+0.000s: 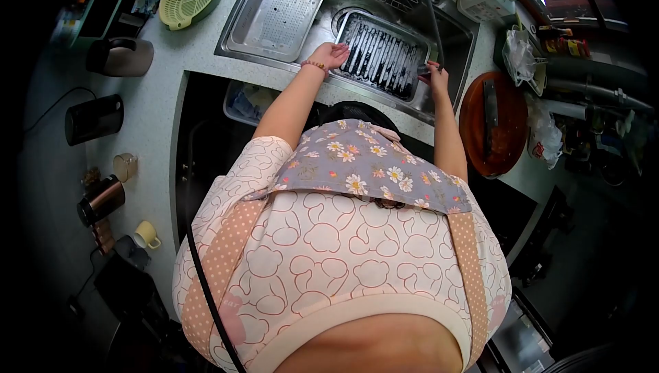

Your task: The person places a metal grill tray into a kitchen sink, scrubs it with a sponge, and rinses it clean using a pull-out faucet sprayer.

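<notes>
Here, ridged tray [382, 57] between left hand [329, 56] and right hand [438, 79].

No legible text or labels.

I see a shallow, rectangular, dark metal tray [384, 57] with a silvery rim and pale parallel ridges, lying ridged side up in the stainless-steel sink [458, 43]. Its face gleams between blackish patches, perhaps grime or just reflections.

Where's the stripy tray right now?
In the head view, the ridged tray is in the sink, right of the perforated drainer, between the left hand and right hand.
</notes>
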Tool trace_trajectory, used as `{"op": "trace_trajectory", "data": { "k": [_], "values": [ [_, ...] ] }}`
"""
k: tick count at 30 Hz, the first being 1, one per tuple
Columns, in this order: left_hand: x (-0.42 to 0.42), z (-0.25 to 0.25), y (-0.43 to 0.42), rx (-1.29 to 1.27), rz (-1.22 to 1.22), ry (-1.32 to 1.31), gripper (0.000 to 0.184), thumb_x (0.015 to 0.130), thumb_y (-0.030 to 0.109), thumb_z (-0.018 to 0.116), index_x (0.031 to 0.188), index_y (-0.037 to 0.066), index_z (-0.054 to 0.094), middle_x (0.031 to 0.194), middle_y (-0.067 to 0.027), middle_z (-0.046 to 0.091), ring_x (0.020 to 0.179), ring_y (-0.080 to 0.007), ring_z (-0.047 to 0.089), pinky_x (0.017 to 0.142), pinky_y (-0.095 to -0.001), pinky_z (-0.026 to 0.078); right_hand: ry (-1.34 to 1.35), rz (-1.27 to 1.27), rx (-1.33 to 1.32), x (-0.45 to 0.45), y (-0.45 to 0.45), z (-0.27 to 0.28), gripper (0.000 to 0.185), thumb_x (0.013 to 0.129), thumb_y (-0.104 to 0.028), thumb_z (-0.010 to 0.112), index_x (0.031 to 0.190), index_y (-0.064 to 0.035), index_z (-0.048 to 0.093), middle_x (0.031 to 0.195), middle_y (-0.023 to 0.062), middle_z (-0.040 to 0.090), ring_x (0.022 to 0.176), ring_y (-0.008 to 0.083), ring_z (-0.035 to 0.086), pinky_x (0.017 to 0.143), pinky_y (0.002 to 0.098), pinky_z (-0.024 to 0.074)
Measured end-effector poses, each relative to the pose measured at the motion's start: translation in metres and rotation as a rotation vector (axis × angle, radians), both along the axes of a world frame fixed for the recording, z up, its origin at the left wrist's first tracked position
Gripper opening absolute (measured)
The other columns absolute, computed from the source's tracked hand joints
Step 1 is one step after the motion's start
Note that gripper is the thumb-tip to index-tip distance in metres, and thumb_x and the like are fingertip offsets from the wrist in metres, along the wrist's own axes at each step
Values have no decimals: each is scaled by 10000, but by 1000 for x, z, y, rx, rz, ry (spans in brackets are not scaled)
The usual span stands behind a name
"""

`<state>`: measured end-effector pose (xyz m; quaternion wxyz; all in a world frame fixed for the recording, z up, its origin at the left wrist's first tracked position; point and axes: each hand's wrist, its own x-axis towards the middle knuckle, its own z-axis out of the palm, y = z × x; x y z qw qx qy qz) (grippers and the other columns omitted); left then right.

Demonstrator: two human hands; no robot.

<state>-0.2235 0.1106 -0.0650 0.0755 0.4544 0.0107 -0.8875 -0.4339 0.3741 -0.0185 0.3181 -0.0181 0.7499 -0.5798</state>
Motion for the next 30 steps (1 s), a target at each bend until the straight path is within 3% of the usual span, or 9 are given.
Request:
{"op": "trace_trajectory", "data": {
  "k": [6, 9, 15, 21, 24, 27, 30],
  "values": [
    [-1, 4, -1, -8, -11, -9, 292, 888, 42, 337, 1141, -48, 452, 1233, -170, 475, 1148, -283, 455, 938, -373, 412, -64, 59, 55, 4, -2, -5, 273, 797, -167, 549, 1009, 5, 553, 888, 136, 567, 748, 249, 613, 590, 361, 572],
    [-1, 12, 0, -4, 5, -29, 287, 885, 34, 341, 1132, -51, 459, 1228, -178, 477, 1148, -284, 456, 939, -371, 412, -89, 31, 41, 7, -4, -7, 239, 789, -151, 549, 965, 7, 580, 807, 99, 572, 665, 216, 602, 500, 350, 565],
    [0, 10, 1, -8, 2, -43, 287, 883, 30, 344, 1134, -50, 458, 1230, -181, 476, 1155, -284, 451, 948, -367, 405, -132, 100, 68, 8, -2, -7, 265, 799, -195, 563, 966, 9, 537, 848, 151, 573, 738, 266, 614, 570, 383, 576],
    [1, 10, 2, -15, -9, -33, 307, 888, 43, 331, 1157, -50, 443, 1249, -180, 463, 1173, -283, 437, 959, -366, 393, -137, 146, 154, 12, -2, -4, 285, 815, -253, 561, 923, 11, 544, 726, 147, 584, 507, 250, 596, 457, 335, 547],
    [1, 6, 1, -8, -12, -27, 314, 892, 54, 323, 1165, -50, 438, 1258, -178, 458, 1180, -280, 433, 957, -366, 394, -54, 229, 317, 15, -4, 0, 299, 815, -297, 558, 835, 1, 567, 685, 157, 589, 433, 239, 580, 401, 308, 508],
    [1, 6, 1, -10, -21, -30, 316, 894, 59, 320, 1167, -49, 435, 1260, -175, 458, 1183, -275, 431, 950, -368, 399, 207, 324, 413, 8, -2, -21, 357, 793, -349, 576, 795, 8, 589, 713, 182, 602, 485, 242, 609, 408, 313, 500],
    [1, 2, 1, -4, -14, -33, 311, 892, 57, 324, 1161, -50, 437, 1256, -172, 463, 1182, -272, 434, 941, -371, 406, 478, 332, 588, 19, -5, -13, 386, 758, -370, 583, 770, 14, 626, 665, 189, 610, 596, 251, 642, 625, 374, 510]
  ]
}}
